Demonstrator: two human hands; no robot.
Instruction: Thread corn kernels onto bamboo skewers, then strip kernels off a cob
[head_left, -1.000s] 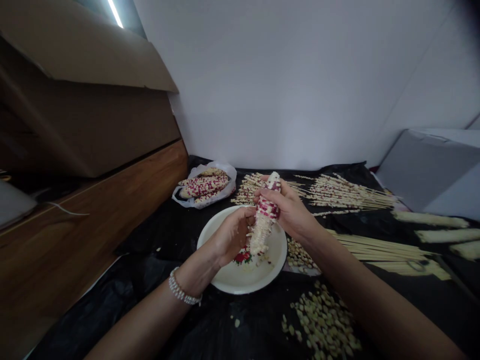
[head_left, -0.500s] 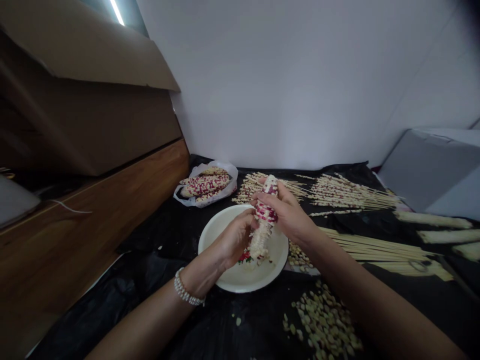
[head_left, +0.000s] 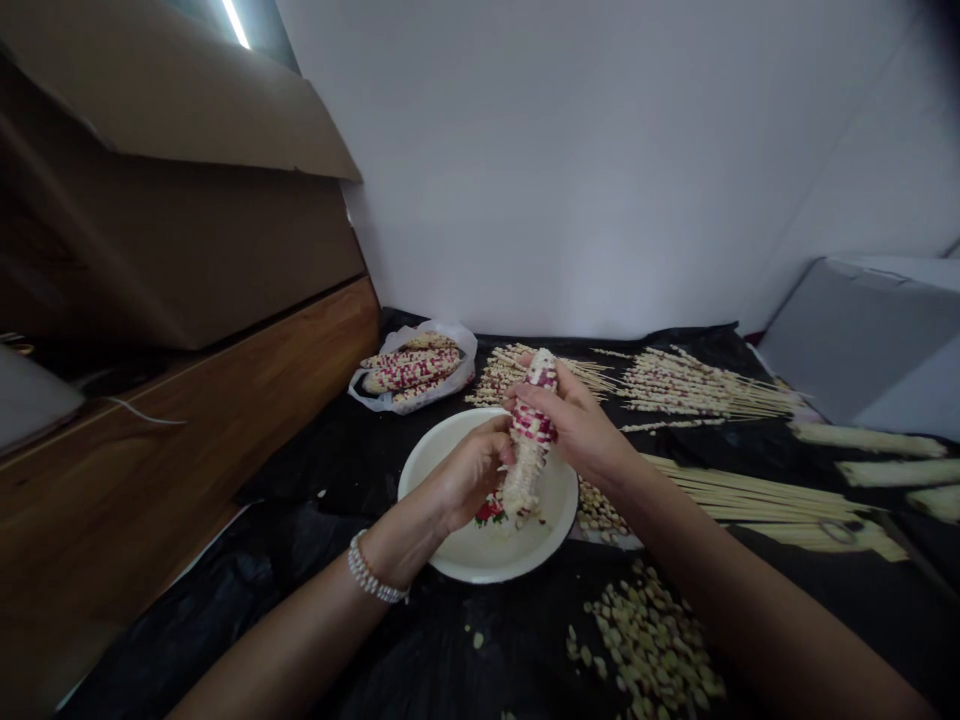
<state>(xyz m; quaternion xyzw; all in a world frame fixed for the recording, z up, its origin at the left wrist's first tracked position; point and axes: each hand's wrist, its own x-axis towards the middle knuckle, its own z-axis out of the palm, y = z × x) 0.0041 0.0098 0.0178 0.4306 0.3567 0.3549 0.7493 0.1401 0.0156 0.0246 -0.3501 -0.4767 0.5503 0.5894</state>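
My corn cob (head_left: pixel 529 440) has tilted more upright above the white basin (head_left: pixel 487 570). My right hand (head_left: pixel 570 425) wraps its stiff, firm upper end, the surest hold; my left hand (head_left: pixel 469 475) curls closely against the rough kernels (head_left: pixel 523 485).

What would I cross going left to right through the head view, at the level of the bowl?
Wooden panel → black plastic sheet → white bowl → loose corn kernels → bundled bamboo skewers
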